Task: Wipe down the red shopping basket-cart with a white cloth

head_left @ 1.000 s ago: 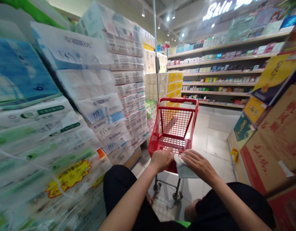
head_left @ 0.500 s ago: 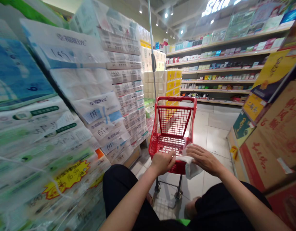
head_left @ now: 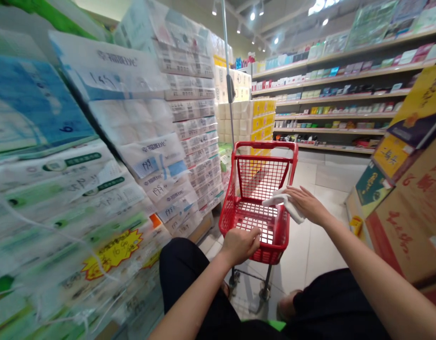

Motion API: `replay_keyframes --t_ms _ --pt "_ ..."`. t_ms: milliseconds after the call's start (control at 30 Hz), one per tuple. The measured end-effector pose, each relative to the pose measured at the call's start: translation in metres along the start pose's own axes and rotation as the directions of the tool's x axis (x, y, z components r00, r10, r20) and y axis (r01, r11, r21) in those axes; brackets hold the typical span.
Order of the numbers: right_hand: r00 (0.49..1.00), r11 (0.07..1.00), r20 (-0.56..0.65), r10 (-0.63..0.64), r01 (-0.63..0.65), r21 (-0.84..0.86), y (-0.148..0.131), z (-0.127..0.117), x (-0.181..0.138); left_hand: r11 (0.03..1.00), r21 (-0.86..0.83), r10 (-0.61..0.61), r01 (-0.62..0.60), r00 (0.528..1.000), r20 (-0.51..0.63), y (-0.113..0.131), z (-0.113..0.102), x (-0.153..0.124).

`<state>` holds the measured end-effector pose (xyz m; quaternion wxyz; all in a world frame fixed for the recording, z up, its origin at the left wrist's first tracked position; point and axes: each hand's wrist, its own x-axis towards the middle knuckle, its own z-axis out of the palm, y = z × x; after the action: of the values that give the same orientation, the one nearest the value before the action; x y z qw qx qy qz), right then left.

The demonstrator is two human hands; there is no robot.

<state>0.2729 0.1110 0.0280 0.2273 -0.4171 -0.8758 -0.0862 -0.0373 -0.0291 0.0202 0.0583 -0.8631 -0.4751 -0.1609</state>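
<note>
A small red plastic shopping cart (head_left: 269,252) with a grid basket stands in front of me, between my knees. My left hand (head_left: 241,245) is closed on its near rim, the thumb lying over the top edge. Over the right side rim my right hand (head_left: 307,205) holds a folded white cloth (head_left: 291,210), its fingers stretched forward along it. Part of the cloth hangs down outside the basket. The inside of the basket shows its slotted floor.
Tall stacks of wrapped paper packs (head_left: 132,123) rise on the left, with a yellow price tag (head_left: 113,254) on them. Cardboard boxes (head_left: 412,226) are piled on the right. Shelves of small goods (head_left: 331,101) line the back above a tiled floor (head_left: 312,189).
My right hand and the cloth have moved from the near right corner of the cart up along its right side rim. My left hand stays at the near rim. The view has shifted slightly.
</note>
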Motion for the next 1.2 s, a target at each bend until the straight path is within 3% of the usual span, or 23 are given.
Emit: replay_keyframes --t_ms 200,533,633,733,833,900,1033,1200 --pt "0.996 0.999 -0.084 0.036 -0.033 0.032 -0.031 0.002 -0.013 1.0 0.003 -0.023 0.023 0.999 -0.027 0.004 0.004 0.0" --pt "0.984 0.99 -0.114 -0.134 0.137 0.021 -0.13 -0.007 -0.076 0.997 -0.038 -0.062 0.061 0.997 -0.041 0.012 0.008 0.006" --pt "0.976 0.989 -0.156 -0.15 0.148 -0.024 -0.146 -0.002 -0.085 0.996 -0.031 -0.089 0.088 0.995 -0.042 0.02 0.01 0.011" --pt "0.967 0.988 -0.207 -0.151 0.141 -0.059 -0.142 0.0 -0.088 0.996 -0.045 -0.08 0.077 0.995 -0.052 0.03 0.008 0.015" --pt "0.968 0.983 -0.177 -0.179 0.17 -0.067 -0.125 -0.007 -0.088 0.996 -0.075 0.035 -0.041 0.996 -0.079 0.031 0.0 0.015" --pt "0.973 0.984 -0.155 -0.172 0.163 -0.07 -0.112 -0.014 -0.089 0.991 -0.073 0.105 -0.112 0.989 -0.104 0.022 -0.007 0.014" --pt "0.986 0.991 -0.136 -0.092 0.078 -0.109 -0.094 -0.023 -0.091 0.993 -0.041 0.107 -0.113 0.986 -0.13 -0.004 -0.01 0.012" --pt "0.99 0.987 -0.132 -0.046 0.025 -0.156 -0.112 -0.011 -0.071 0.994 -0.059 0.08 -0.087 0.991 -0.112 -0.01 0.0 0.017"
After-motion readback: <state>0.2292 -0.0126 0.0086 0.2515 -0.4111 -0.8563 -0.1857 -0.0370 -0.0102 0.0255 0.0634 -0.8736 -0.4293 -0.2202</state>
